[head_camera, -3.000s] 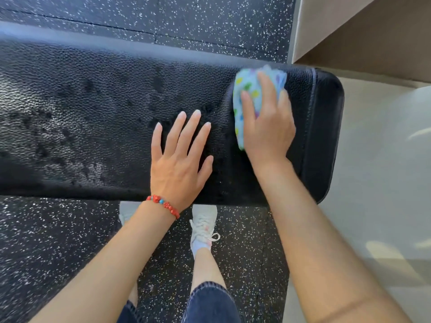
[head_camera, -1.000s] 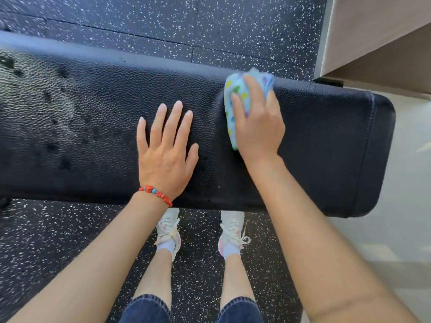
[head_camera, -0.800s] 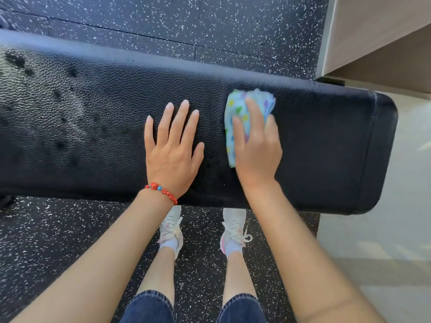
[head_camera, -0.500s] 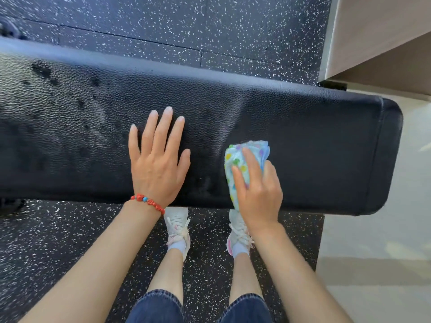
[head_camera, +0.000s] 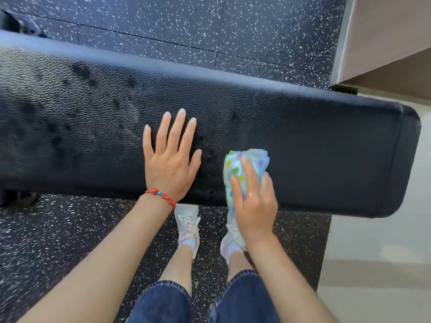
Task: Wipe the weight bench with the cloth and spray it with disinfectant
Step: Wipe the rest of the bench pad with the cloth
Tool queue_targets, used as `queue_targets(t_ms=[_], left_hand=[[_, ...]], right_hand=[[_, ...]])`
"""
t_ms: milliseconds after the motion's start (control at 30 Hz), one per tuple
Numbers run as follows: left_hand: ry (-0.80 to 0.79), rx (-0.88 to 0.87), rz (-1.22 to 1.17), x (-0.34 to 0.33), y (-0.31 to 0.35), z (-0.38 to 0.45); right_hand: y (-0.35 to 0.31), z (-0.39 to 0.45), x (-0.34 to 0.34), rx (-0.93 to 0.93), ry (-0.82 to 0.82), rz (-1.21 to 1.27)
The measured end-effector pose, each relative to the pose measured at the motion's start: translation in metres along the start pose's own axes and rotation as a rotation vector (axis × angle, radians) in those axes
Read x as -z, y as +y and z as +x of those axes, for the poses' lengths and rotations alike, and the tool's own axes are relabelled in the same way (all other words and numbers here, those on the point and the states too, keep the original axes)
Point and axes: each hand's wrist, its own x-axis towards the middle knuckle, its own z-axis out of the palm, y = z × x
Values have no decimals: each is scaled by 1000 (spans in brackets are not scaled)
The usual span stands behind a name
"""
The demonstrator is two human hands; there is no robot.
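Observation:
The black padded weight bench (head_camera: 314,145) runs across the view from left to right, with dark wet spots on its left half. My left hand (head_camera: 171,157) lies flat on the pad, fingers spread, a red bead bracelet at the wrist. My right hand (head_camera: 253,201) presses a bunched light-blue cloth (head_camera: 238,166) with coloured dots onto the pad near its front edge. No spray bottle is in view.
Black speckled rubber flooring (head_camera: 210,26) lies behind and in front of the bench. A beige wall or cabinet (head_camera: 384,36) stands at the upper right, above pale floor (head_camera: 373,252). My feet in white sneakers (head_camera: 187,224) stand just under the bench's front edge.
My right hand has dragged the cloth from the far edge of the pad toward the near edge. The left hand stays flat on the pad, and the view has shifted slightly.

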Motion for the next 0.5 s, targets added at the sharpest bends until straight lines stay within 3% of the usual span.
queue_targets(t_ms=[100, 333, 500], left_hand=[[0, -6, -18, 0, 0, 1], [-11, -19, -44, 5, -3, 2], [19, 79, -11, 10, -20, 5]], right_hand=[[-1, 0, 3, 53, -45, 5], [-14, 129, -32, 9, 66, 40], [-11, 98, -27, 81, 66, 50]])
